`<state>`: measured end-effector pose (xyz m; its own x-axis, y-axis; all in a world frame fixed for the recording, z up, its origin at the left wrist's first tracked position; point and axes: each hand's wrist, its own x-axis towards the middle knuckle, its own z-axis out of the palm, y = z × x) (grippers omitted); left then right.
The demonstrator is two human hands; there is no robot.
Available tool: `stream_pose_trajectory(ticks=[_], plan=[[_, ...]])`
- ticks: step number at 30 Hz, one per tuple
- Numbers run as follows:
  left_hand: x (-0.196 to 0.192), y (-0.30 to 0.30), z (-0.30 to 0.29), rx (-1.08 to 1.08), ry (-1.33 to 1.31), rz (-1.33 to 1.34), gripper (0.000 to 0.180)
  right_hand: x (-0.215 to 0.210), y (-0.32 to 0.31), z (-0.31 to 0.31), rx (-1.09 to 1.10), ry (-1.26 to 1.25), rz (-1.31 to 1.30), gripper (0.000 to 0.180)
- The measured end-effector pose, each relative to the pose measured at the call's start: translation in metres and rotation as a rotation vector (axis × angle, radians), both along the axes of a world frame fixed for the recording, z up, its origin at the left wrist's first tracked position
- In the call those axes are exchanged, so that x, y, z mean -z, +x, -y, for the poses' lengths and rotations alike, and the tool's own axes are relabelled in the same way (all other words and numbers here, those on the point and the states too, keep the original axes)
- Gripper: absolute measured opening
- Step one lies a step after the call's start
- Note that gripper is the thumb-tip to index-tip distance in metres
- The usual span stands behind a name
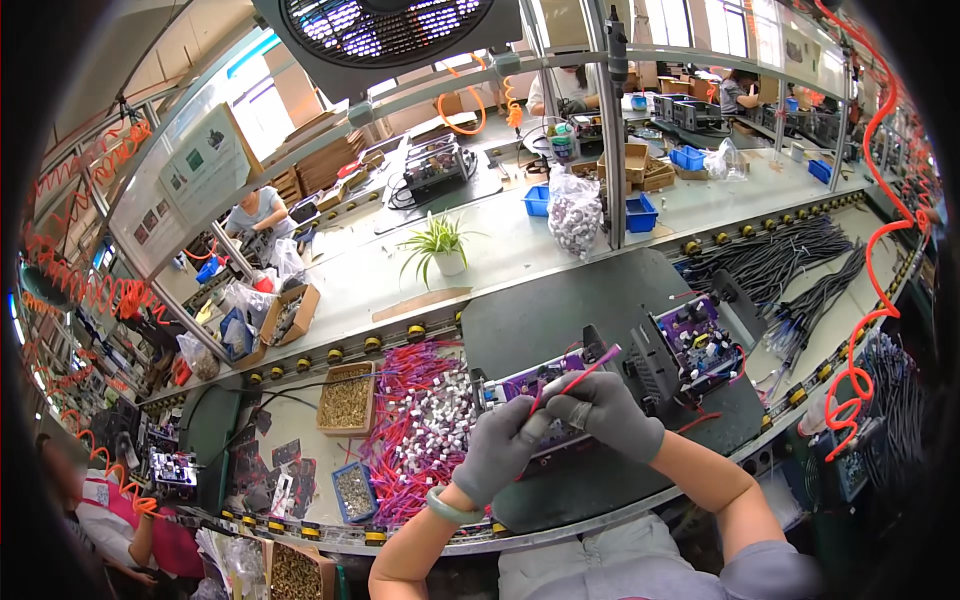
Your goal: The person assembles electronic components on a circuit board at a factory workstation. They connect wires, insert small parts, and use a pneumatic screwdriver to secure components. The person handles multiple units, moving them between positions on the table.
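Observation:
Both my hands wear grey gloves and meet over a dark green board [500, 320]. My left hand [503, 447], fingers pinched, grips a pink-red wire [580, 379] with a purple upper end. My right hand [607, 410] is closed on the same wire, its fingertips against the left ones. Just behind and under the hands is an open device with a purple circuit board [530, 382], partly hidden by them. To its right stands a second open device with a purple circuit board [695, 340], white connectors and a black finned side.
Left of the board lies a heap of pink-purple wires with white connectors [425, 405]. Beside it are a box of brass-coloured screws [346, 398] and a blue tray [353, 490]. Black cables [770, 255] lie at right, near a hanging red coiled hose [868, 300]. A potted plant [450, 260] stands beyond.

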<state>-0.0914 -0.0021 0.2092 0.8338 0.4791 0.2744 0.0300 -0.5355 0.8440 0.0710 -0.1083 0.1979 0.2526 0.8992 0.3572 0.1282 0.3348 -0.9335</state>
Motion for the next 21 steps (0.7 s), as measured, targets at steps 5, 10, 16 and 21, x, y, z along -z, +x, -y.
stream_pose_trajectory(ticks=[5,10,16,21], plan=[[-0.005,0.001,0.001,0.081,0.16,-0.077,0.019,-0.007,0.012,0.013,-0.057,-0.048,0.047,0.008],[0.003,0.001,0.002,0.236,0.358,-0.044,0.014,-0.016,0.029,0.022,-0.155,-0.052,0.34,0.009],[-0.005,0.021,-0.044,0.008,0.406,0.21,0.03,-0.027,0.073,0.001,0.241,-0.033,0.788,0.011],[-0.011,0.045,-0.041,-0.068,0.321,-0.231,0.043,0.002,0.079,-0.01,0.173,-0.061,1.117,0.011]])
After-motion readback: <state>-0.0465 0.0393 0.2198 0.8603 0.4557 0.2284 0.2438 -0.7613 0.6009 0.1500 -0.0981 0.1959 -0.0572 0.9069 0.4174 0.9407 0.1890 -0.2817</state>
